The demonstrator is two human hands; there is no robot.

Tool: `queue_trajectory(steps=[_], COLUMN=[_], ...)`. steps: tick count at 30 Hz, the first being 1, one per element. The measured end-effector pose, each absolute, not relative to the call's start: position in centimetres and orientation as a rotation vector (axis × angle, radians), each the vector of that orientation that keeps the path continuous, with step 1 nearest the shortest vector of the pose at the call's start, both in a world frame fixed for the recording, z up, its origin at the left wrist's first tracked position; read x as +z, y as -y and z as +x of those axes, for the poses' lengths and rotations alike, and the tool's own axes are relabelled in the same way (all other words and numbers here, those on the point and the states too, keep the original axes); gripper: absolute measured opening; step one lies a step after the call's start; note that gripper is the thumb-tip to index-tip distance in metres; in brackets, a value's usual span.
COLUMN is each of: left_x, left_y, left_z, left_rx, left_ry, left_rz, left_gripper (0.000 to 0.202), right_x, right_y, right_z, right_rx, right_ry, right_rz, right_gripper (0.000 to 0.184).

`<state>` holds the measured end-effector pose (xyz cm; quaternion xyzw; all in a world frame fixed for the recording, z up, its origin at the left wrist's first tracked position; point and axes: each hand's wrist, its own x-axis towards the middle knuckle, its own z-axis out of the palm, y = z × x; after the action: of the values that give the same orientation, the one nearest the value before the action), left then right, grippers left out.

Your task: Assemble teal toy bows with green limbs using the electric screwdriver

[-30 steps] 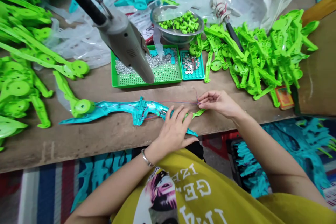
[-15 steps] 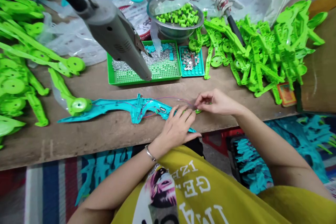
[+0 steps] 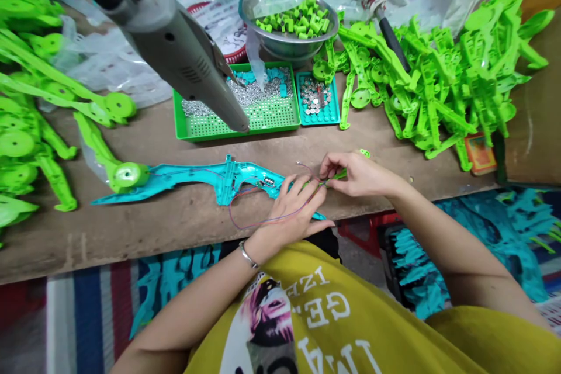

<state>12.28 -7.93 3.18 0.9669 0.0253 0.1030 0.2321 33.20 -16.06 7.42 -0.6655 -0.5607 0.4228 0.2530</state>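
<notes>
A long blue plastic half-shell (image 3: pixel 188 175), bow-like in shape, lies across the bench with thin wires and a small metal spring on it. My left hand (image 3: pixel 293 210) rests over its right end, fingers bent across it and thumb along the near side. My right hand (image 3: pixel 357 174) is just beyond those fingertips, thumb and forefinger pinched on a thin wire. A red and blue wire loop (image 3: pixel 263 223) runs from the shell over the back of my left hand. Part of a green plastic piece (image 3: pixel 340 175) shows under my right hand, mostly hidden.
A grey power screwdriver (image 3: pixel 188 58) hangs over a green basket (image 3: pixel 236 135) of screws. Beside it are a blue tray (image 3: pixel 319 121) of small metal discs and a metal bowl (image 3: pixel 284 47) of green pieces. Green parts pile up left and right (image 3: pixel 438 87).
The wire loop has swung from the far side of the shell to the near side, over my left hand. A green piece behind my right hand has come into view.
</notes>
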Motion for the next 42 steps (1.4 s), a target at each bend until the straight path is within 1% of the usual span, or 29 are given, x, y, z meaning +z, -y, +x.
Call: queue_trajectory(steps=[7, 12, 18, 30, 42], left_x=[3.5, 3.7, 3.7, 3.7, 4.3], left_y=[7.8, 7.8, 7.7, 7.7, 8.2], left_z=[12.1, 12.2, 12.5, 12.6, 12.6], left_rx=[0.252, 0.230, 0.178, 0.129, 0.037], left_ry=[-0.069, -0.072, -0.056, -0.048, -0.116], left_rz=[2.646, 2.675, 2.721, 2.723, 2.817], left_gripper=[0.066, 0.068, 0.069, 0.068, 0.088], right_x=[6.9, 6.3, 5.3, 4.7, 5.1], right_y=[16.0, 15.9, 16.1, 17.0, 17.2], right_z=[32.9, 34.0, 34.3, 33.8, 33.9], right_rx=[1.115, 1.227, 1.334, 1.186, 1.169], right_ry=[1.468, 1.266, 1.299, 1.387, 1.349], right_rz=[-1.769, -1.685, -1.603, -1.607, -1.682], right_gripper=[0.017, 0.021, 0.025, 0.027, 0.024])
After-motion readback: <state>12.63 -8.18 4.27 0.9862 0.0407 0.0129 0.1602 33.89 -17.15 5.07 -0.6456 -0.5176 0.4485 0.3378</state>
